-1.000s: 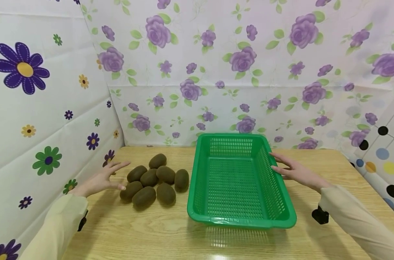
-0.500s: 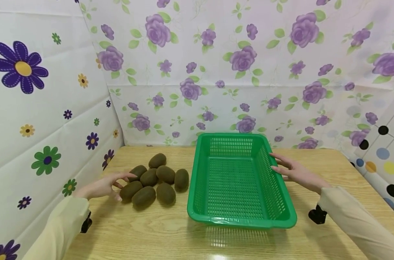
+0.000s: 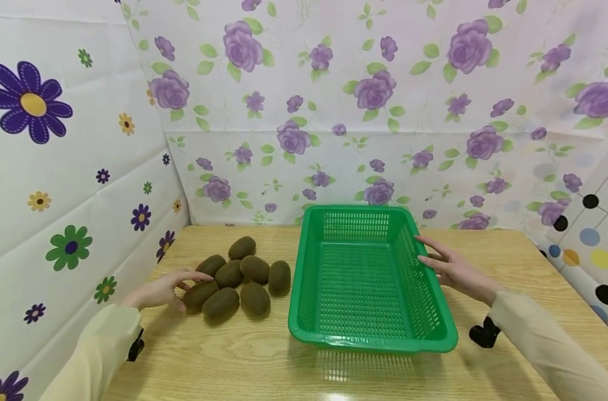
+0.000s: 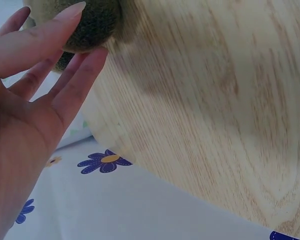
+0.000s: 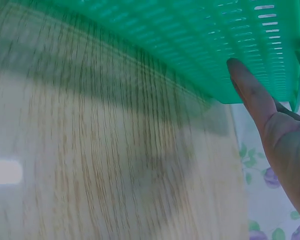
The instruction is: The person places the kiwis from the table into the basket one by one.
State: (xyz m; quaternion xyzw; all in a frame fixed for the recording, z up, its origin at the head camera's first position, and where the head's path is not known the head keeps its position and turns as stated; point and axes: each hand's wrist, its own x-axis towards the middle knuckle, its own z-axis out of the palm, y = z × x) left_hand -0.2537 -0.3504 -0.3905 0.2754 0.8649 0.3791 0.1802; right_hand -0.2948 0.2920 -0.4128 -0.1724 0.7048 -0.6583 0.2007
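Several brown fuzzy kiwis lie in a loose cluster on the left of the table. My left hand (image 3: 159,289) is at the leftmost kiwi (image 3: 200,296), its thumb at the near left end and its index finger across the far upper side. In the left wrist view, thumb and fingers lie around that kiwi (image 4: 96,27), which is partly cut off by the frame. A green plastic basket (image 3: 368,341) with perforated walls stands to the right of the kiwis. My right hand (image 3: 461,273) touches its right rim with extended fingers; in the right wrist view, the thumb (image 5: 252,90) lies against the outer wall.
The wooden table (image 3: 223,356) bears the kiwis and basket. White floral cloth (image 3: 283,83) hangs behind the table, and another patterned cloth (image 3: 98,234) borders its left side. Another kiwi (image 3: 280,277) lies close to the basket's left wall.
My left hand has moved down and right from beside the cluster onto the leftmost kiwi, its thumb and fingers drawing in around it. The right hand and basket have stayed in place.
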